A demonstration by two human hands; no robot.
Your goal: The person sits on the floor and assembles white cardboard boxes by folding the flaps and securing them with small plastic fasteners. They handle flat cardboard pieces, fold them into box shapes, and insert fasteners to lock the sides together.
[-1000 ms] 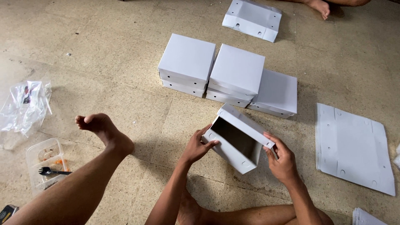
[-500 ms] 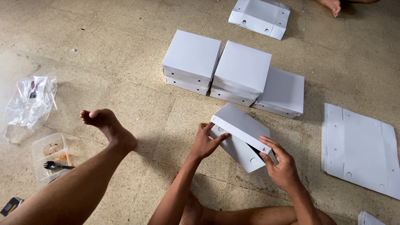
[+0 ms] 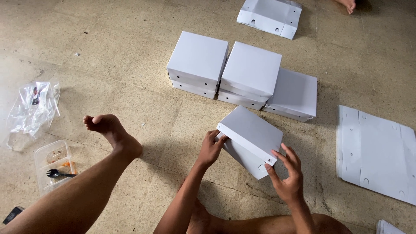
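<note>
I sit on a speckled floor holding a white cardboard box, tilted, with its lid folded down. My left hand grips the box's left corner. My right hand holds its lower right corner, fingers pressing the lid's front flap. Just beyond it stand three closed white boxes, two of them stacked on others.
A flat unfolded box sheet lies at right. A half-folded box and another person's foot are at the top. My left leg and foot stretch out leftward. A clear plastic bag and a clear container with a black fork sit at left.
The box was open with its inside showing; the lid has come down over it and both hands now press it shut. The view shifted slightly.
</note>
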